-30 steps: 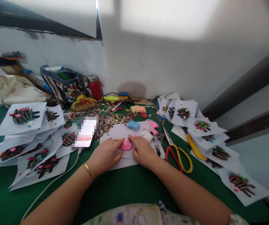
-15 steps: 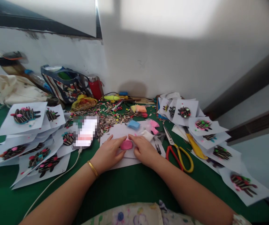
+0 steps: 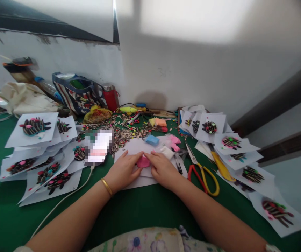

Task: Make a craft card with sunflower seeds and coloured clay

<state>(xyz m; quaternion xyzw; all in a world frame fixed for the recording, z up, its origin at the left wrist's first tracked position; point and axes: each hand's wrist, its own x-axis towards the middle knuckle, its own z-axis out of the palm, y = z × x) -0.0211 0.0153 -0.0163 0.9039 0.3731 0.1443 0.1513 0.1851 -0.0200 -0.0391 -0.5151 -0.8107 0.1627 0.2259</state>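
Observation:
A flat round piece of pink clay lies on a white sheet of paper in front of me. My left hand touches its left edge, with the fingertips and thumb around it. From the right, my right hand rests its fingers against the clay's other edge. The fingertips of both hands nearly meet above it. Behind the hands are a blue clay block, a white clay piece and pink clay in a wrapper.
Scissors and a yellow cutter lie to the right. Papers with seed figures are stacked at left and right. A phone with a cable, scattered seeds, a bag and a red flask stand further back.
The whole view has shifted slightly, so most things appear further right. Both hands stay around the pink clay, and my right fingers cover a little more of its edge.

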